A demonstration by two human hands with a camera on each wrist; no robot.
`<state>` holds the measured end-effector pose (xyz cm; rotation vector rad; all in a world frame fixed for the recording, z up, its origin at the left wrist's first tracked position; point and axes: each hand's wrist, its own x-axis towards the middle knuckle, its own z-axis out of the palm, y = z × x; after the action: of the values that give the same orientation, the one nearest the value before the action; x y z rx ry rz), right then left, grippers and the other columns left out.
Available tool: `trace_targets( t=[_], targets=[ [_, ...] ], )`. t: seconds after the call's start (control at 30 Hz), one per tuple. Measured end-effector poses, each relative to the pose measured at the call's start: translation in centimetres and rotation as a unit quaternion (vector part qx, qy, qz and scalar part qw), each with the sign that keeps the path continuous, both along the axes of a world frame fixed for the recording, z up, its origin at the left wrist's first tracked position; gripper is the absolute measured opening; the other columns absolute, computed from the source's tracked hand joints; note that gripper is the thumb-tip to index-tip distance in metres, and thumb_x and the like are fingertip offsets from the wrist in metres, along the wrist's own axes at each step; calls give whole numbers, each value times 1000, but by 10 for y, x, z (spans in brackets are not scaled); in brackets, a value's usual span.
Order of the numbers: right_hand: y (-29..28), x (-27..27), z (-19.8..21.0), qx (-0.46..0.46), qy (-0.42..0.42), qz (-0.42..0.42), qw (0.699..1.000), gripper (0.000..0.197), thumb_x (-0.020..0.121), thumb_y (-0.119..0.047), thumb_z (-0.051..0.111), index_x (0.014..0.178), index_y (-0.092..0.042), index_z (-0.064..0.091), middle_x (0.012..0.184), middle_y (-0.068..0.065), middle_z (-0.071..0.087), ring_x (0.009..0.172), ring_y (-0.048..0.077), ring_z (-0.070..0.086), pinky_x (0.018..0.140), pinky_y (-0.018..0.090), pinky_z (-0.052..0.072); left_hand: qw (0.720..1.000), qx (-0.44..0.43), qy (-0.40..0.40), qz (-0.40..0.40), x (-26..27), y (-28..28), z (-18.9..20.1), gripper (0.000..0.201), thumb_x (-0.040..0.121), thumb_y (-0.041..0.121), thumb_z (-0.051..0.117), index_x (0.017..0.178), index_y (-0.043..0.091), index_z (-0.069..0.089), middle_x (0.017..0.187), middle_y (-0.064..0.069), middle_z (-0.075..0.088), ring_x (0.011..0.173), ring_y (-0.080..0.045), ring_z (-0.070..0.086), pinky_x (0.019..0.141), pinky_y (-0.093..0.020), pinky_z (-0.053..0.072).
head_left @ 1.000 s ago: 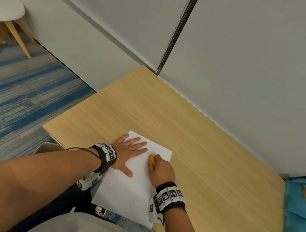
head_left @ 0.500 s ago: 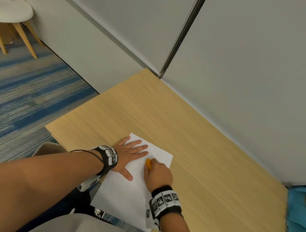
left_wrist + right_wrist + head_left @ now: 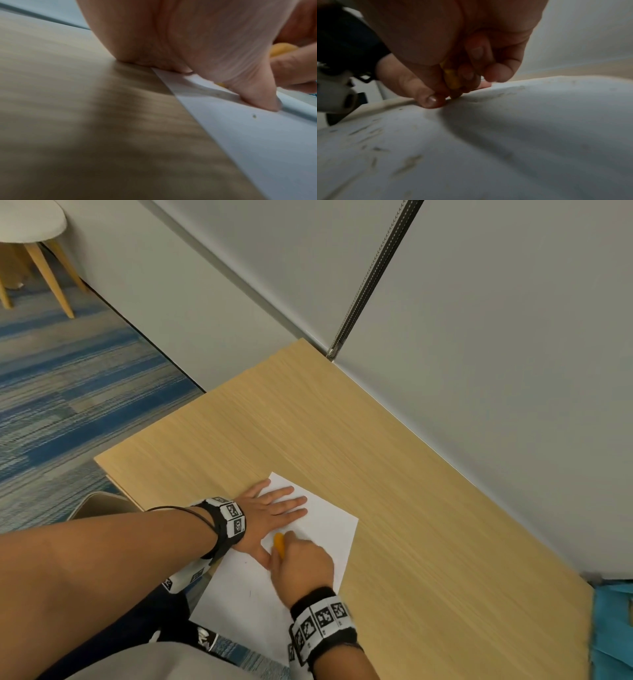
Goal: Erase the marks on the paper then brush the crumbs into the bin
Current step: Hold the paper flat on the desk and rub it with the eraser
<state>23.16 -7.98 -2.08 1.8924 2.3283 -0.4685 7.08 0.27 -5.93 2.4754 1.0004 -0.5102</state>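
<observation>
A white sheet of paper [image 3: 318,529] lies on the wooden table [image 3: 428,525], its near end hanging over the table's front edge. My left hand [image 3: 274,508] lies flat on the paper's far left part, fingers spread and straight. My right hand [image 3: 301,559] pinches a yellow-orange eraser [image 3: 279,544] and presses its tip on the paper just beside my left thumb. In the right wrist view the eraser [image 3: 452,78] sits between thumb and fingers, and faint grey smudges mark the paper [image 3: 505,135]. The left wrist view shows my palm [image 3: 188,47] on the sheet [image 3: 257,135].
A grey wall [image 3: 496,371] runs along the table's far side. Something blue [image 3: 613,628] sits off the table's right end. Blue striped carpet [image 3: 68,405] and a stool with wooden legs [image 3: 34,244] lie to the left. A chair seat [image 3: 99,505] shows below the table's left corner.
My right hand has slid the eraser left and toward me across the paper, up to my left thumb. My left hand has stayed flat on the sheet.
</observation>
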Motion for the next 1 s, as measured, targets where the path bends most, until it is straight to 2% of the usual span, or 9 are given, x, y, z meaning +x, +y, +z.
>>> trace_targets(
  t=[0.07,0.23,0.33,0.4,0.57,0.63,0.77,0.93,1.0],
  targets=[
    [1,6,4,-5,-3,-5,1000,40,102,-49,29,93,-20,55,83,1,67,73,25,65,60,33,47,1000,2,1,0,0,0,0,120,82,89,50,162,35,-21,165,14,-35,152,-15,-35,121,-55,-23],
    [16,34,2,6,0,-127,992,45,102,-52,26,89,-21,56,78,-3,65,68,19,63,62,34,54,1000,-3,5,-1,-1,1,0,122,80,90,51,160,37,-25,163,16,-38,150,-14,-37,119,-54,-26],
    [5,8,0,0,9,-46,999,39,102,-48,32,95,-18,57,86,2,68,76,23,65,63,34,50,1000,-2,2,0,0,0,-1,121,81,90,49,161,36,-23,164,15,-36,150,-14,-37,120,-55,-24],
    [0,0,2,-6,10,-3,1000,42,101,-50,31,92,-18,57,84,3,67,74,25,65,64,35,51,1000,-3,1,1,0,0,-1,121,81,90,49,162,36,-22,165,15,-35,151,-14,-37,121,-56,-23],
    [20,35,3,-8,-1,-126,992,44,101,-53,28,87,-21,56,78,-2,65,69,20,63,64,35,56,1000,-6,8,-4,0,2,0,123,79,91,51,160,37,-25,162,16,-40,149,-14,-39,119,-55,-26],
    [18,25,2,0,10,-109,994,40,101,-50,31,90,-20,55,81,-1,66,72,21,64,64,34,54,1000,-4,7,-2,0,1,-1,123,80,90,51,160,37,-25,163,16,-39,149,-14,-38,119,-55,-26],
    [5,2,2,-9,4,7,1000,42,101,-51,31,92,-18,56,82,3,67,73,25,64,64,35,51,1000,-1,-4,4,-1,0,-2,122,80,90,51,161,36,-22,165,15,-35,151,-14,-37,119,-54,-26],
    [22,29,1,-7,20,-105,994,45,100,-55,29,86,-21,56,78,-3,65,70,20,63,64,36,56,1000,4,5,-2,0,1,-3,123,79,91,51,160,37,-25,163,16,-39,150,-14,-38,119,-54,-26],
    [18,17,0,-2,26,-85,996,39,100,-50,33,90,-19,55,83,0,67,74,21,64,64,34,53,1000,6,2,2,0,1,-3,123,80,90,51,161,36,-23,164,15,-37,150,-15,-37,119,-54,-26]
  ],
)
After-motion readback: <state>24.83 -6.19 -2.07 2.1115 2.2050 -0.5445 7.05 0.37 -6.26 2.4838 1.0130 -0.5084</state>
